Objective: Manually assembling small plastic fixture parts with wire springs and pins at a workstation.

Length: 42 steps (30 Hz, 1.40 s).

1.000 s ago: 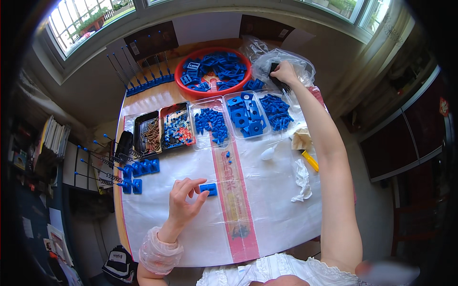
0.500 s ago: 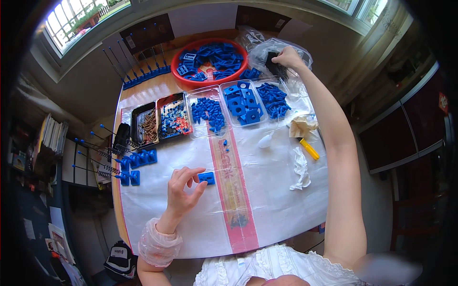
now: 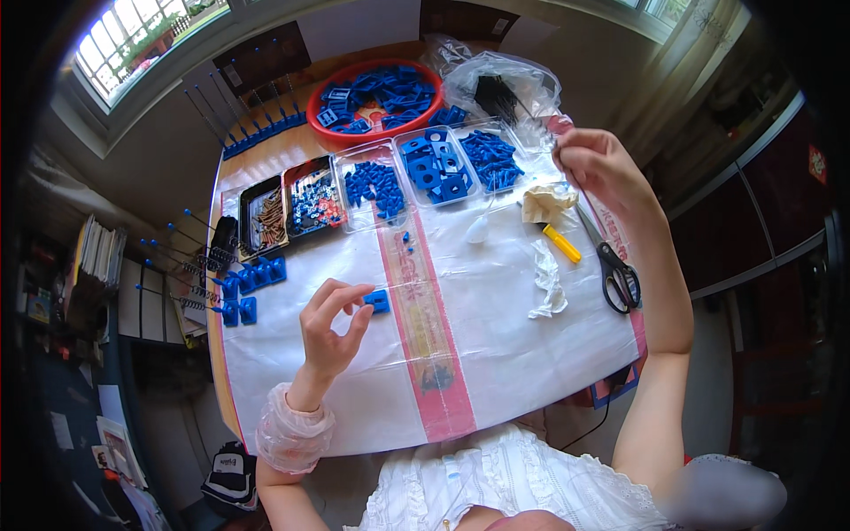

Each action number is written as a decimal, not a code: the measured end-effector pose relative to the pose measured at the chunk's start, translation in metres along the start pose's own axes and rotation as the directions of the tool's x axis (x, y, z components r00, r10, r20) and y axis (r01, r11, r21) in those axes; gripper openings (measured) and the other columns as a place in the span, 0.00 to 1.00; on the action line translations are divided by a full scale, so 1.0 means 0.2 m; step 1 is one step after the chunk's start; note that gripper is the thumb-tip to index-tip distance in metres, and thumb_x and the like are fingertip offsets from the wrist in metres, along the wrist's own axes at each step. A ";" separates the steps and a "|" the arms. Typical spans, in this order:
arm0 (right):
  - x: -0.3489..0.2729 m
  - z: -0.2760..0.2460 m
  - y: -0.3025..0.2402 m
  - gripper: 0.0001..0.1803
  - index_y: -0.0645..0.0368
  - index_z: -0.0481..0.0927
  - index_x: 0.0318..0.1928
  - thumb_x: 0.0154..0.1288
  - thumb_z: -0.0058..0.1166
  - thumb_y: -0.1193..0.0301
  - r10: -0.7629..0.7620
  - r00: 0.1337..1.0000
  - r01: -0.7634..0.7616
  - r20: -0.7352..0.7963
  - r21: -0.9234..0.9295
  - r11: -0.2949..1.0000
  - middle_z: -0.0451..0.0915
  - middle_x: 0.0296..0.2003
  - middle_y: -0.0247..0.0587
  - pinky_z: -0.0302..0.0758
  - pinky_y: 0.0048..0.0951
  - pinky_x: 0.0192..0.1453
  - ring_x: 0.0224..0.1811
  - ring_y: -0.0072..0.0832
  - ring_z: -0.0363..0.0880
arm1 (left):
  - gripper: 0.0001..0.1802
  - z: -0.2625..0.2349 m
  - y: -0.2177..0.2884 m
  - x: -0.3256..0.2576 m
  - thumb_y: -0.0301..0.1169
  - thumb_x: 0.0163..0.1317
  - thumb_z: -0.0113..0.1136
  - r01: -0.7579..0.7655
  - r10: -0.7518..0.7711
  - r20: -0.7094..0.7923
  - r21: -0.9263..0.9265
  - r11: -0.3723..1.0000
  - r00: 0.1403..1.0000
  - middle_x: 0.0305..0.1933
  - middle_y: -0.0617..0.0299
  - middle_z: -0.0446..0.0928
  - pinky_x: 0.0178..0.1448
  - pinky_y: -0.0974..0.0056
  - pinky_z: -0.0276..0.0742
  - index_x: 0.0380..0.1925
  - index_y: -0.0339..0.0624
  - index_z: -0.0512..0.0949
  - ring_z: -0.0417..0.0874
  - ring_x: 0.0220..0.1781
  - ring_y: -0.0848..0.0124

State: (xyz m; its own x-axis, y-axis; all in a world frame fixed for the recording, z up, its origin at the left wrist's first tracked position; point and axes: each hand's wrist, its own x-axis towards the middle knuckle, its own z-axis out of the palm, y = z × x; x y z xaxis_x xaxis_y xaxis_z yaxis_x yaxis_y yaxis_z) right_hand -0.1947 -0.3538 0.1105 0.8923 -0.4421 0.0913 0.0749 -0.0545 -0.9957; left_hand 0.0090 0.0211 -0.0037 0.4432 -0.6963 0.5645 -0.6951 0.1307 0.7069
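A pink-striped white sheet [image 3: 509, 376] covers most of the wooden worktop [image 3: 282, 150], carrying a row of trays [image 3: 245, 223], scissors [image 3: 618, 276] at right and a blue block [image 3: 379, 302] beside the stripe; a red basin [image 3: 354, 140] stands far.

Dressed in a white top [image 3: 505, 478], with a see-through pinkish sleeve cover [image 3: 295, 429] on the left arm [image 3: 292, 504].
Trimmed with ruffles [image 3: 416, 485] across the front and lacy edging [image 3: 633, 503] toward the right arm [image 3: 660, 407]; bunched into loose, puffy folds at the cover, faintly patterned.
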 end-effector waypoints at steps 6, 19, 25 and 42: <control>-0.42 0.58 0.07 0.07 0.63 0.88 0.40 0.60 0.69 0.81 0.006 0.963 0.019 0.268 -0.091 0.996 0.84 0.33 0.29 0.69 0.15 0.29 0.27 0.09 0.73 | 0.18 0.05 0.30 0.00 0.21 0.64 0.69 0.262 -0.179 0.305 -0.259 0.930 0.935 0.38 0.59 0.83 0.41 0.69 0.80 0.55 0.38 0.83 0.84 0.36 0.73; -0.40 0.78 0.38 0.07 0.64 0.88 0.43 0.64 0.67 0.79 0.158 0.949 -0.145 0.273 -0.070 0.987 0.82 0.37 0.31 0.75 0.18 0.35 0.34 0.12 0.78 | 0.11 0.23 0.26 -0.07 0.22 0.70 0.65 0.532 -0.460 0.292 -0.619 0.578 0.839 0.47 0.59 0.86 0.52 0.71 0.83 0.50 0.30 0.82 0.86 0.47 0.76; -0.42 0.81 0.40 0.06 0.63 0.87 0.42 0.66 0.67 0.76 0.140 0.930 -0.116 0.339 -0.089 0.989 0.82 0.37 0.31 0.75 0.18 0.33 0.32 0.13 0.77 | 0.08 0.25 0.25 -0.10 0.21 0.67 0.67 0.471 -0.385 0.271 -0.547 0.692 0.882 0.43 0.59 0.85 0.48 0.71 0.84 0.46 0.31 0.84 0.87 0.44 0.75; -0.10 1.12 0.17 0.06 0.67 0.75 0.43 0.73 0.58 0.78 -0.309 0.941 0.317 0.134 -0.040 0.948 0.82 0.32 0.44 0.81 0.30 0.37 0.34 0.27 0.86 | 0.18 -0.07 -0.09 -0.02 0.29 0.53 0.79 0.545 -0.537 0.182 0.006 0.838 0.824 0.36 0.70 0.81 0.32 0.73 0.64 0.47 0.47 0.90 0.66 0.28 0.82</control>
State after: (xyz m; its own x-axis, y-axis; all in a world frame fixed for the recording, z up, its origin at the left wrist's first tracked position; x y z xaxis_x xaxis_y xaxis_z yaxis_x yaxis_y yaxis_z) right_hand -0.1097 -0.1473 0.0713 0.8767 -0.2791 0.3918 0.3359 -0.2279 -0.9139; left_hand 0.0274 0.0318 -0.0125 0.6357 -0.7719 0.0078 -0.3444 -0.2746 0.8978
